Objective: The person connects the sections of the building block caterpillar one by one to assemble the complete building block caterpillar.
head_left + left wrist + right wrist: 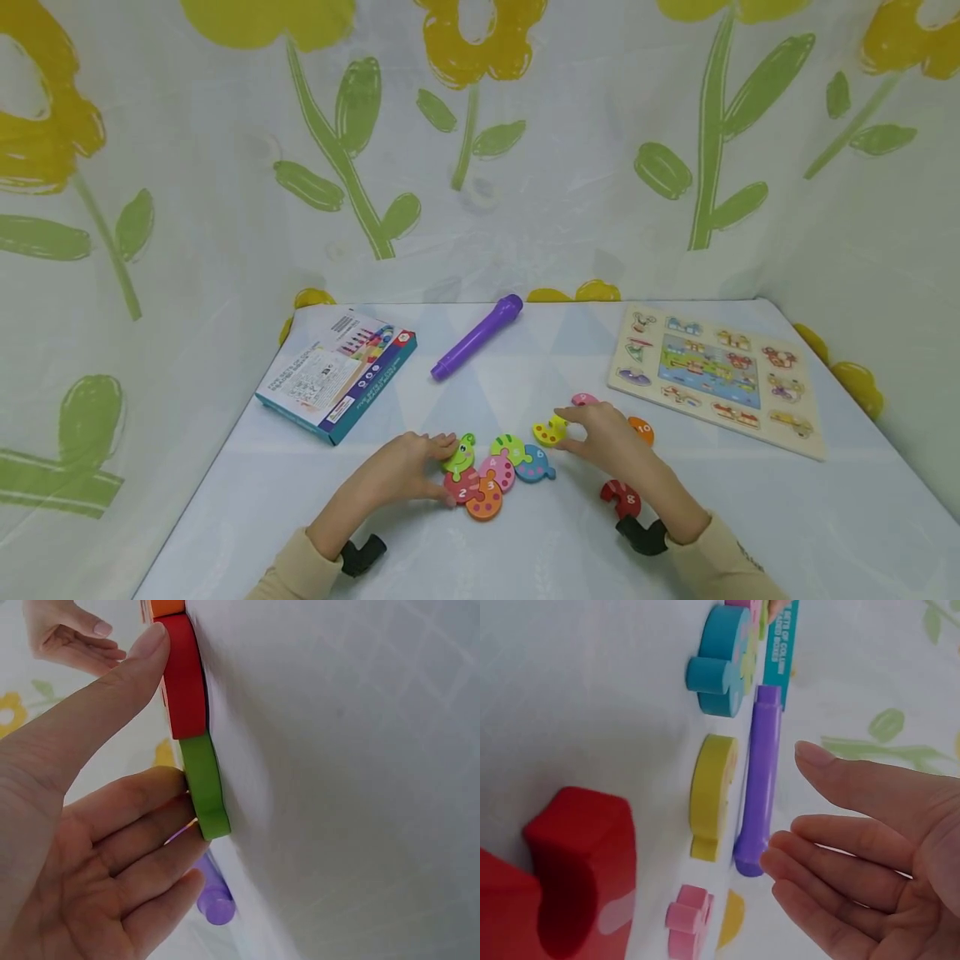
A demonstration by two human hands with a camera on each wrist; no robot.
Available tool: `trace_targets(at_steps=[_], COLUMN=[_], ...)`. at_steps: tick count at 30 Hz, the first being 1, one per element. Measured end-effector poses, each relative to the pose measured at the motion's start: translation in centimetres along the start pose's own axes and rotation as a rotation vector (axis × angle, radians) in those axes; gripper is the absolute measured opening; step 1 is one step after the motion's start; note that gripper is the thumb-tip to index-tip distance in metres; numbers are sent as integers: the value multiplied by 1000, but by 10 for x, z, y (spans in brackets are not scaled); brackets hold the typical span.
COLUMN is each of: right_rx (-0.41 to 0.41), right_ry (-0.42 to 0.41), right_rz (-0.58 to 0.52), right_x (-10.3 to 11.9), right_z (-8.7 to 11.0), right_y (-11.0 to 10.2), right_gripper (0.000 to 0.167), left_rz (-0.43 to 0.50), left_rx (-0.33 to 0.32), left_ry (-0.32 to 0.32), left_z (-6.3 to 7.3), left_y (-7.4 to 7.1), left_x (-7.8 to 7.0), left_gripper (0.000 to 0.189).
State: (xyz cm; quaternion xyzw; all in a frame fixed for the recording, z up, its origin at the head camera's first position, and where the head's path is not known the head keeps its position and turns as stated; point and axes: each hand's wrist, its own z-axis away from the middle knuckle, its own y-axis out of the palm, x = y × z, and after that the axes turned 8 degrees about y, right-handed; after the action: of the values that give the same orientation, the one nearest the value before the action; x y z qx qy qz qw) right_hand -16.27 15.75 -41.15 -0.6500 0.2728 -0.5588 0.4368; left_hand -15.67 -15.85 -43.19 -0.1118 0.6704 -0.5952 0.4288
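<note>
A row of joined number puzzle pieces lies on the table in the head view. It runs from a green smiling head piece (pixel 460 457) through a red piece (pixel 460 487), an orange piece (pixel 485 503), a pink piece and a green piece to a blue piece (pixel 532 467). My left hand (pixel 405 469) rests at the row's left end; in the left wrist view its thumb (pixel 124 686) touches the red piece and its fingertips touch the green head. Beside a loose yellow piece (pixel 547 432) is my right hand (pixel 609 437), fingers extended; the right wrist view shows a gap between them.
A red piece (pixel 622 498), an orange piece (pixel 642 430) and a pink piece (pixel 583 399) lie loose around the right hand. Farther back are a boxed set (pixel 333 375), a purple tube (pixel 477 337) and a wooden picture board (pixel 716 379). Flowered cloth hangs behind the table.
</note>
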Motion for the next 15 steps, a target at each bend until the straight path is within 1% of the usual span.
trace_targets(at_steps=[9, 15], right_rx=[29, 44], right_ry=[23, 1], right_rz=[17, 44], right_x=[-7, -7], right_z=[-7, -11], right_y=[8, 9], right_gripper=[46, 47], left_rz=[-5, -8], left_rx=[-6, -10], left_ry=[-4, -7], left_z=[-1, -1], left_y=[1, 1], left_x=[0, 0], left_gripper=[76, 76])
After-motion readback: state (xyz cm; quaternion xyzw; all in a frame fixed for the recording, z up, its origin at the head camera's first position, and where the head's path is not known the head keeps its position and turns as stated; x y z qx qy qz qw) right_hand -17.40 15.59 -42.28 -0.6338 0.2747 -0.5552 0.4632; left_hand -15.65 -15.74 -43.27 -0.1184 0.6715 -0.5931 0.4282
